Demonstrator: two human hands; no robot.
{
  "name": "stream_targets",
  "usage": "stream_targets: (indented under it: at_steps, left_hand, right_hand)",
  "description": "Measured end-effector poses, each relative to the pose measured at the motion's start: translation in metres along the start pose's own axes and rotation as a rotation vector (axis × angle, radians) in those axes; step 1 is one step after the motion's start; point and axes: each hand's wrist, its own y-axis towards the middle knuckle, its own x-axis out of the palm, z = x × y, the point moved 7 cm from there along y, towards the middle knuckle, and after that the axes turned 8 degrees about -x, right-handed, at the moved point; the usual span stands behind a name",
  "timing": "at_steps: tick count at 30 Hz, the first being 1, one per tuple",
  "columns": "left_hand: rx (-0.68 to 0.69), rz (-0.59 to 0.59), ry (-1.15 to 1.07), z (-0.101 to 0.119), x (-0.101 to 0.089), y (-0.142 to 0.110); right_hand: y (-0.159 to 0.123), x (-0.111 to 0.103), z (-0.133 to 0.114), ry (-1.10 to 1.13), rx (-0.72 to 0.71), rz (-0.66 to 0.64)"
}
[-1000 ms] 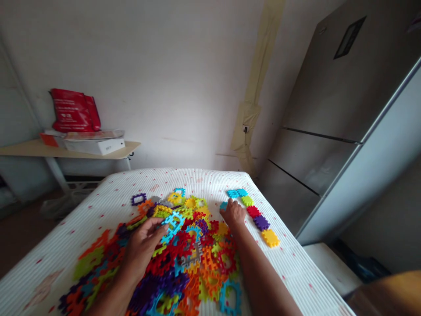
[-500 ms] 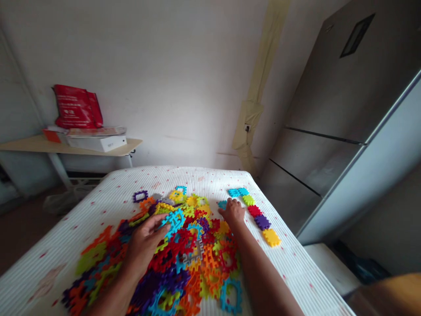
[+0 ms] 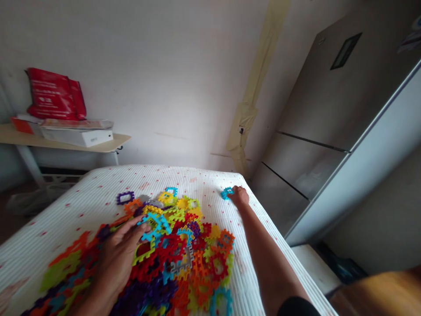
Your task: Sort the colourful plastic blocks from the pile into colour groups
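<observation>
My left hand is closed on light-blue notched plastic interlocking tiles, with a frame-like cut-out shape, above the heap. My right hand reaches to the far right of the table, fingers curled down at a light-blue interlocking tile. Its fingertips are partly hidden, so how much of that tile they cover is unclear. Beneath and around my left hand spreads a heap of loose interlocking tiles in red, orange, purple, green, yellow and blue. My right forearm hides the table area behind it.
A white ribbed cloth with red dots covers the table. A purple frame tile lies at the heap's far left. To the right stands a grey refrigerator. A side table at left bears a red bag and a white box.
My right hand has moved away from me, towards the far end of the tile row, and my forearm now covers that row. My left hand still holds its blue tiles. The view has turned slightly right.
</observation>
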Motion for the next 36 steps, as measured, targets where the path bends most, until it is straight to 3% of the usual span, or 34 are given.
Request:
stream_targets:
  at_steps: [9, 18, 24, 27, 30, 34, 36]
  left_hand:
    - [-0.038, -0.088, -0.03, 0.001, 0.005, -0.007]
    - [0.02, -0.1, -0.109, 0.008, 0.008, -0.008]
    - [0.016, -0.137, 0.028, 0.006, 0.009, -0.012]
    - [0.05, -0.164, -0.006, 0.009, 0.011, -0.015]
    - [0.119, -0.183, -0.053, 0.015, 0.014, -0.017]
    - [0.12, -0.196, -0.085, 0.016, 0.018, -0.018]
    - [0.112, -0.205, -0.115, 0.015, 0.018, -0.018]
  right_hand:
    - [0.01, 0.025, -0.005, -0.039, -0.013, -0.068]
    - [0.006, 0.021, -0.01, -0.066, -0.013, -0.102]
    - [0.002, 0.01, -0.018, -0.066, -0.021, -0.09]
    - [-0.007, -0.012, -0.039, 0.034, -0.113, 0.043]
    - [-0.028, -0.033, -0.079, 0.392, -0.332, 0.116]
    - [-0.076, -0.037, -0.148, 0.922, -0.668, -0.142]
    - [-0.099, -0.036, -0.173, 1.059, -0.735, -0.216]
